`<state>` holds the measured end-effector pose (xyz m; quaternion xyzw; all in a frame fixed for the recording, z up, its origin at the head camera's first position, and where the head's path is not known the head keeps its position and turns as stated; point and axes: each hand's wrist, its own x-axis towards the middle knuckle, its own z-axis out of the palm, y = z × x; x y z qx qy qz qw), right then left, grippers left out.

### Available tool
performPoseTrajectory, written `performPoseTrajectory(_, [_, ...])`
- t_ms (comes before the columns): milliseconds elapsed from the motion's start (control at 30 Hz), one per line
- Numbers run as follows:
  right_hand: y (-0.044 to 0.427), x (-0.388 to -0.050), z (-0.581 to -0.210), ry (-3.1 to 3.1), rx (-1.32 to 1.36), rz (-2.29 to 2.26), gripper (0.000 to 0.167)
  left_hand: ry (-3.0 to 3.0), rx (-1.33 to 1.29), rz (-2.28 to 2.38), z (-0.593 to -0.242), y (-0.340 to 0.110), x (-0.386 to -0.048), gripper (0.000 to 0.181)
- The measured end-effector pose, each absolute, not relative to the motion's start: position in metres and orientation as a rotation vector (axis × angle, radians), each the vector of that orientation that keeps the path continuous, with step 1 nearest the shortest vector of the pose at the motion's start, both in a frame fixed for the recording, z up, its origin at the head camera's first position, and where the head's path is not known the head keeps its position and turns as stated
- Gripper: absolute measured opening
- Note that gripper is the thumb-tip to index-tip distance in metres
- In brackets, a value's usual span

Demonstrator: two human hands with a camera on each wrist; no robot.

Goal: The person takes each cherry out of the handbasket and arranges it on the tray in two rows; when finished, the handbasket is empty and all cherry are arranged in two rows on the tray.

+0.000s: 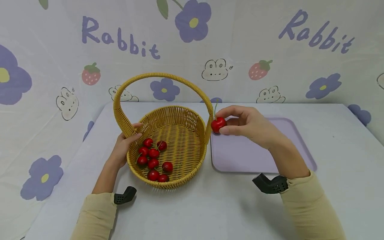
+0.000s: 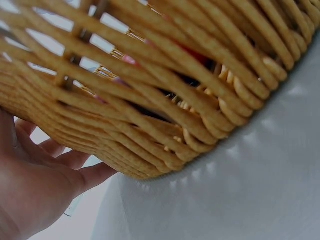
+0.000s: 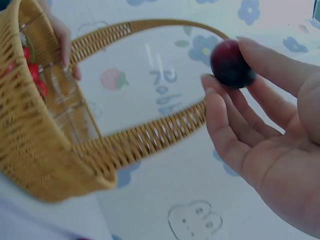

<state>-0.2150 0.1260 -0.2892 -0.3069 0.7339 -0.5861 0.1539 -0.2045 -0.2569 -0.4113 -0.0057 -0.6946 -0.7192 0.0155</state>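
A yellow woven basket point(image 1: 171, 183) with a tall arched handle stands upright, several red cherries point(image 1: 153, 163) lying in its left and front part. My left hand point(image 1: 121, 150) grips its left side where the handle meets the rim; in the left wrist view, the hand point(image 2: 40, 185) has its fingers against the weave point(image 2: 115, 125). Between thumb and fingertips my right hand point(image 1: 255, 126) pinches a cherry point(image 1: 218, 125), stem up, just right of the handle and above the tray's left edge. The right wrist view shows this cherry point(image 3: 231, 64) dark, held by the hand point(image 3: 270, 130).
A flat lilac tray point(image 1: 240, 160) lies right of the basket, partly covered by my right hand and forearm. Behind the white table point(image 1: 192, 213) hangs a printed cloth point(image 1: 234, 40) with flowers, rabbits and strawberries. At the right wrist view's bottom edge, a dark red bit shows.
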Motion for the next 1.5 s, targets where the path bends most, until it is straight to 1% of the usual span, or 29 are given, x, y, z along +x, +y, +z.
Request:
performPoseTrajectory(267, [0.158, -0.223, -0.295, 2.391, -0.614, -1.728, 0.038, -2.172, -0.017, -2.225, -0.408, -0.256, -0.204, 0.043])
performPoseTrajectory(433, [0.174, -0.233, -0.308, 2.24, -0.546, -1.979, 0.028, -2.168, -0.004, -2.229, -0.408, -0.255, -0.204, 0.042])
performPoseTrajectory(567, [0.183, -0.24, -0.319, 2.128, -0.507, -2.095, 0.027, -2.177, 0.007, -2.231, -0.409, -0.255, -0.203, 0.042])
performPoseTrajectory(633, [0.186, -0.243, -0.325, 2.177, -0.444, -2.064, 0.032, -2.171, 0.01, -2.241, -0.409, -0.255, -0.203, 0.042])
performPoseTrajectory(800, [0.195, -0.256, -0.337, 2.364, -0.254, -1.887, 0.05, -2.156, 0.001, -2.255, -0.409, -0.254, -0.202, 0.041])
performPoseTrajectory(900, [0.2, -0.264, -0.345, 2.388, -0.178, -1.844, 0.055, -2.161, -0.006, -2.247, -0.408, -0.255, -0.202, 0.041])
performPoseTrajectory(1167, [0.216, -0.28, -0.366, 2.282, -0.015, -1.874, 0.061, -2.177, -0.009, -2.231, -0.407, -0.254, -0.202, 0.042])
performPoseTrajectory(1300, [0.221, -0.288, -0.38, 2.284, 0.079, -1.882, 0.058, -2.175, -0.002, -2.237, -0.407, -0.255, -0.202, 0.042])
performPoseTrajectory(1500, [0.226, -0.295, -0.397, 2.372, 0.092, -1.816, 0.05, -2.184, -0.001, -2.229, -0.406, -0.255, -0.201, 0.041])
